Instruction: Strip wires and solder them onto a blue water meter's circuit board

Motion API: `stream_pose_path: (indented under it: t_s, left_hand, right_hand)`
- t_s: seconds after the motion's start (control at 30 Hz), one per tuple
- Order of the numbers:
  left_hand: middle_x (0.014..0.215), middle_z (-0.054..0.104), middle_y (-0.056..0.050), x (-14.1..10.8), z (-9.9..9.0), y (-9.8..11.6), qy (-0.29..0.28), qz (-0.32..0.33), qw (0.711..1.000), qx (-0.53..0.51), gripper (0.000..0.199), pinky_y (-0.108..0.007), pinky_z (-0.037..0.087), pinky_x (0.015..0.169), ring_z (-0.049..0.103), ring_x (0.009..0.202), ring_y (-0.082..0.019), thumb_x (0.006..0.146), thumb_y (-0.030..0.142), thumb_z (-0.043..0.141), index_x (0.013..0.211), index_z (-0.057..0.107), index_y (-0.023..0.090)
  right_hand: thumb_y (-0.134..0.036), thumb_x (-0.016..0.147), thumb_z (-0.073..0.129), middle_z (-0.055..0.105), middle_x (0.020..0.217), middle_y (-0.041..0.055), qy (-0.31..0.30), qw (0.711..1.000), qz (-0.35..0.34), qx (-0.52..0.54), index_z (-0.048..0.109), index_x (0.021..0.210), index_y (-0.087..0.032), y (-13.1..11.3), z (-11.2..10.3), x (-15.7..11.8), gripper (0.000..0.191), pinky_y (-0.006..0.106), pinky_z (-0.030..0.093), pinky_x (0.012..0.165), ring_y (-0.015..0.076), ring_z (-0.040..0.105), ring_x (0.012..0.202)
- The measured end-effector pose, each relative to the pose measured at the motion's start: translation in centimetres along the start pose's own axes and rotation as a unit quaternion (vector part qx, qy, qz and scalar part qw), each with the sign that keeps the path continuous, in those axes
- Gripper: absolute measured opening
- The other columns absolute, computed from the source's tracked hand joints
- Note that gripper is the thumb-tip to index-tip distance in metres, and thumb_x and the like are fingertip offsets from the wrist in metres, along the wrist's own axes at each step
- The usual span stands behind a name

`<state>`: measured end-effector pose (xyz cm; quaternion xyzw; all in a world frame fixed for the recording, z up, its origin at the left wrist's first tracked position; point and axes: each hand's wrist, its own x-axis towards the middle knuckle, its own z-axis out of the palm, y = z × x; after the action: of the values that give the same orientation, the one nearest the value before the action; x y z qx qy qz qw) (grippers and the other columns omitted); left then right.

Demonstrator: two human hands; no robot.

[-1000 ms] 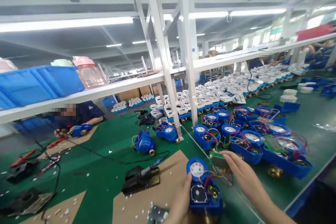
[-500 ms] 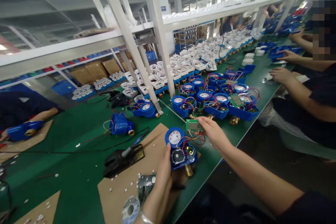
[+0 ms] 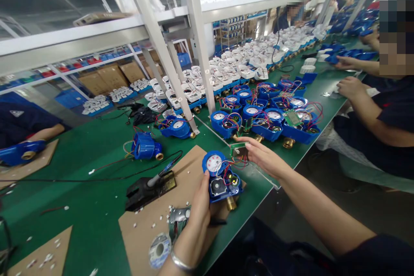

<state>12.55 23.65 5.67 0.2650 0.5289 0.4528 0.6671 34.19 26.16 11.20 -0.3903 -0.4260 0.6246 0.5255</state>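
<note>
A blue meter housing (image 3: 214, 163) with a white round dial and a brass fitting is held over the brown board (image 3: 139, 228) by my left hand (image 3: 201, 198), whose fingers wrap its left side. My right hand (image 3: 263, 157) pinches a small green circuit board (image 3: 238, 150) just above and right of the housing. Red, yellow and black wires join the board to the housing. Left of my left hand lie a soldering iron (image 3: 161, 174) in its black stand, a solder spool (image 3: 160, 250) and a dark green roll (image 3: 178, 220).
Several blue meters (image 3: 265, 131) with loose wires stand beyond my right hand; rows of white-topped ones (image 3: 226, 71) sit behind. A metal post (image 3: 198, 47) rises from the green table (image 3: 90, 202). Co-workers' arms (image 3: 359, 99) are at the right, another person (image 3: 26, 125) at the left.
The circuit board has tilted, showing a darker face, and my right hand's fingers have shifted around it. My left hand still holds the housing. The view has shifted slightly.
</note>
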Motion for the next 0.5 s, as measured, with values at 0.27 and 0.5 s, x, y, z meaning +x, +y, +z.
stream_pose_path:
  t_s: [0.27, 0.5]
  left_hand:
    - [0.112, 0.069, -0.009, -0.2, -0.1, -0.1, 0.001, 0.018, 1.0, 0.001, 0.047, -0.038, 0.048, 0.097, 0.064, 0.105, -0.025, 0.083, 0.053, 0.059, 0.11, 0.066, 0.017]
    - [0.113, 0.068, -0.01, 0.2, -0.4, -0.5, 0.026, 0.001, 1.0, 0.017, 0.051, -0.041, 0.047, 0.099, 0.064, 0.105, -0.026, 0.081, 0.057, 0.059, 0.114, 0.064, 0.018]
  right_hand:
    - [-0.034, 0.087, 0.061, 0.068, 0.11, 0.0065, -0.025, 0.998, 0.002, 0.056, 0.064, 0.112, -0.022, 0.5, -0.7, -0.6, 0.029, 0.039, 0.049, 0.093, 0.0199, 0.064, 0.101]
    - [-0.024, 0.084, 0.063, 0.071, 0.106, 0.0027, 0.027, 0.984, 0.044, 0.171, 0.064, 0.115, -0.023, 1.7, -1.6, 0.5, 0.032, 0.03, 0.052, 0.089, 0.0152, 0.066, 0.097]
